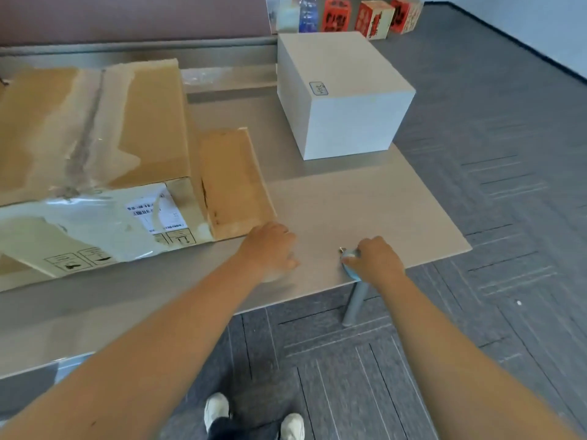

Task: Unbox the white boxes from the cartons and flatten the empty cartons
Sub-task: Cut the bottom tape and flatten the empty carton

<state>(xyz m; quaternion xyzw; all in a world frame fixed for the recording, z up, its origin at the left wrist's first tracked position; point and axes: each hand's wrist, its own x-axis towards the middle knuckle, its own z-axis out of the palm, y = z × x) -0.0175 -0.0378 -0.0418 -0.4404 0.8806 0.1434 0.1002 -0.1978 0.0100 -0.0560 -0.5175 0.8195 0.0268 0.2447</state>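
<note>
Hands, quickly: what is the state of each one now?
Left hand: empty, resting on the table.
Right hand: closed on a small blue tool.

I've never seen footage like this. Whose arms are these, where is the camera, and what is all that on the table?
There is no machine here: a person wears a wide-angle camera on the head, so you look down along their own bare arms. The single picture is that head view. On the table lies a brown carton, taped and labelled, with one end flap folded open, and behind it stands a white box. The left hand rests near the carton's open flap, empty as far as I can tell. The right hand closes on a small light-blue tool, possibly a cutter; it is too hidden to be sure. On the floor beyond stand red printed boxes.
</note>
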